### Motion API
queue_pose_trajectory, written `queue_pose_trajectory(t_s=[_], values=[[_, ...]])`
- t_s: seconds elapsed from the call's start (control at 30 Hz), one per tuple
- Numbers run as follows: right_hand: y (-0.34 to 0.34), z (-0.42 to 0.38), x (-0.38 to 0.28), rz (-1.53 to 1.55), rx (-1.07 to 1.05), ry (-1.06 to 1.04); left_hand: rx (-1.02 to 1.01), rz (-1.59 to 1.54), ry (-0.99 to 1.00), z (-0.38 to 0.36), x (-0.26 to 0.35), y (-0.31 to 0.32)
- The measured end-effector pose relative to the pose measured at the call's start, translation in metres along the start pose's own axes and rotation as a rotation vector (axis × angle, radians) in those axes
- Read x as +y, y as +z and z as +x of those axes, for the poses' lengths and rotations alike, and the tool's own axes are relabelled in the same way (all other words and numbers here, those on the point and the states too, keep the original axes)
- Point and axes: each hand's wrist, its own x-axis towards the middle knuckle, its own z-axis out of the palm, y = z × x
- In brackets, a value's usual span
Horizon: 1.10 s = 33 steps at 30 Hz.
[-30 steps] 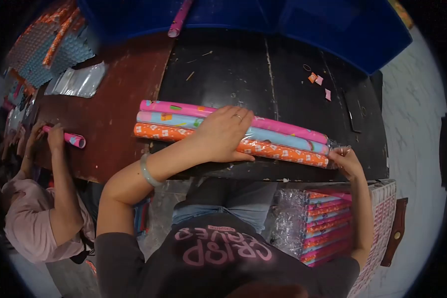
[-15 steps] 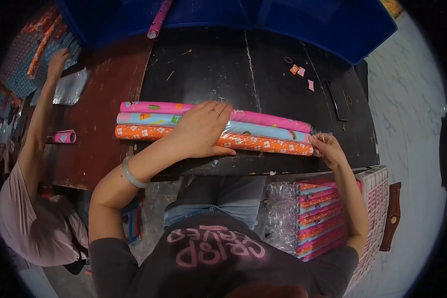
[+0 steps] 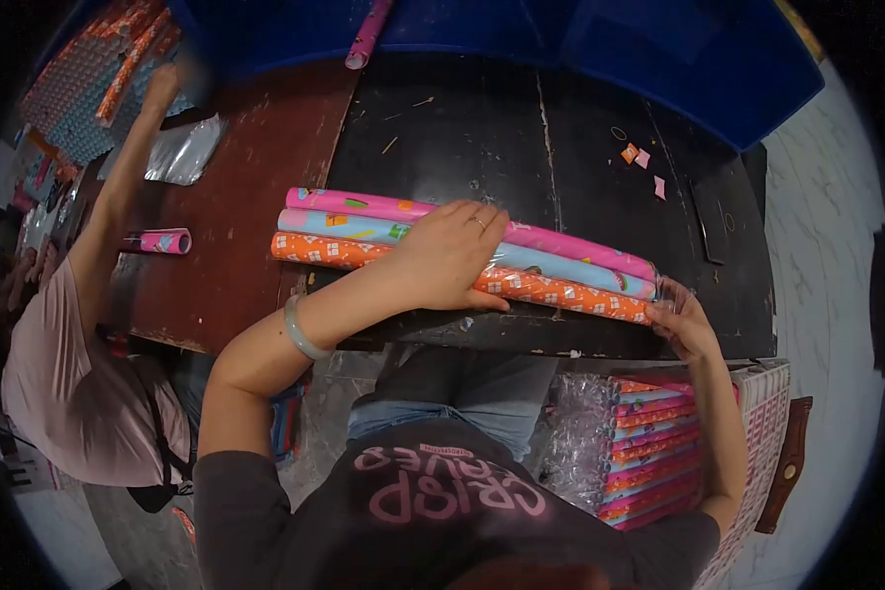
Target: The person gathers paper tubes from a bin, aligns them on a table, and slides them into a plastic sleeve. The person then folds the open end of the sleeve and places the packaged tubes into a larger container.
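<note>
Three wrapped rolls lie side by side on the black table: a pink roll, a light blue roll and an orange roll nearest my body. Clear film covers them. My left hand lies across the middle of the rolls, palm down, its thumb apart on the near side. At the right end, the fingers of my right hand are closed on the crinkled clear film beside the roll ends.
Blue bins line the far edge. A basket of stacked roll packs is at lower right. At left, a co-worker's arm reaches toward piled rolls. Small wrapped pieces and a black rod lie at the right.
The whole view has shifted, so the table and rolls appear farther right. My left hand stays on the rolls; my right hand remains at their right end, with its fingers turned slightly.
</note>
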Motion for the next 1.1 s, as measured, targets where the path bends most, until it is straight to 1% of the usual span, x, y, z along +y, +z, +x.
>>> queue_pose_trajectory(t_s=[0.03,0.13,0.17,0.2,0.23,0.3,0.37,0.4,0.47,0.5,0.57,0.6,0.67,0.7,0.77,0.8,0.87,0.9,0.97,1.03,1.1], values=[[-0.003,0.003,0.001,0.028,-0.029,0.039,-0.001,0.002,0.004,0.0,0.0,0.0],[-0.006,0.006,0.005,-0.031,0.001,0.016,0.001,-0.024,0.003,0.001,0.0,0.001],[-0.002,0.004,0.004,-0.101,0.054,-0.017,0.005,-0.051,-0.003,0.001,-0.001,0.0],[0.007,-0.001,-0.001,-0.169,0.094,-0.053,-0.065,-0.074,-0.026,0.002,0.0,-0.004],[0.01,-0.002,0.001,-0.245,0.155,-0.109,-0.055,-0.086,-0.02,0.002,0.0,-0.002],[-0.005,-0.002,0.001,-0.267,0.075,-0.114,-0.049,-0.084,-0.02,0.0,-0.002,-0.001],[-0.042,0.016,0.018,-0.123,0.074,-0.124,-0.066,-0.048,-0.05,0.0,0.0,-0.002],[-0.037,0.018,0.015,-0.115,0.041,-0.131,-0.064,-0.064,-0.038,0.0,0.0,-0.001],[-0.032,0.018,0.01,-0.201,0.108,-0.064,-0.071,-0.067,-0.024,0.0,0.0,-0.002],[-0.034,0.024,0.014,-0.193,0.099,-0.068,-0.064,-0.064,-0.023,-0.001,-0.001,-0.001],[-0.046,0.035,0.023,-0.24,0.152,-0.123,-0.057,-0.059,-0.017,0.0,0.0,-0.001],[-0.04,0.035,0.022,-0.237,0.151,-0.124,-0.066,-0.055,-0.022,0.0,0.0,-0.001],[-0.019,0.031,0.015,-0.088,0.159,-0.212,-0.076,-0.053,-0.029,0.0,0.0,0.0],[-0.012,0.031,0.014,-0.089,0.159,-0.21,-0.04,-0.048,-0.018,-0.001,0.0,0.002],[-0.002,0.032,0.017,-0.179,0.314,-0.226,-0.005,-0.042,-0.004,-0.002,-0.001,0.004],[-0.004,0.034,0.016,-0.177,0.316,-0.227,-0.003,-0.036,-0.003,-0.001,-0.001,0.004],[-0.012,0.036,0.013,-0.144,0.154,-0.137,-0.002,-0.029,0.002,0.0,-0.001,0.004],[-0.013,0.036,0.012,-0.143,0.156,-0.138,-0.018,-0.033,-0.007,0.0,0.0,0.003],[-0.014,0.037,0.008,-0.065,0.072,-0.051,-0.03,-0.037,-0.016,-0.001,-0.001,0.004],[-0.006,0.036,0.002,-0.08,0.06,-0.018,0.055,-0.029,0.029,-0.002,-0.001,0.004],[0.0,0.025,-0.006,-0.107,0.053,0.021,-0.091,-0.122,-0.022,0.001,-0.002,-0.005]])
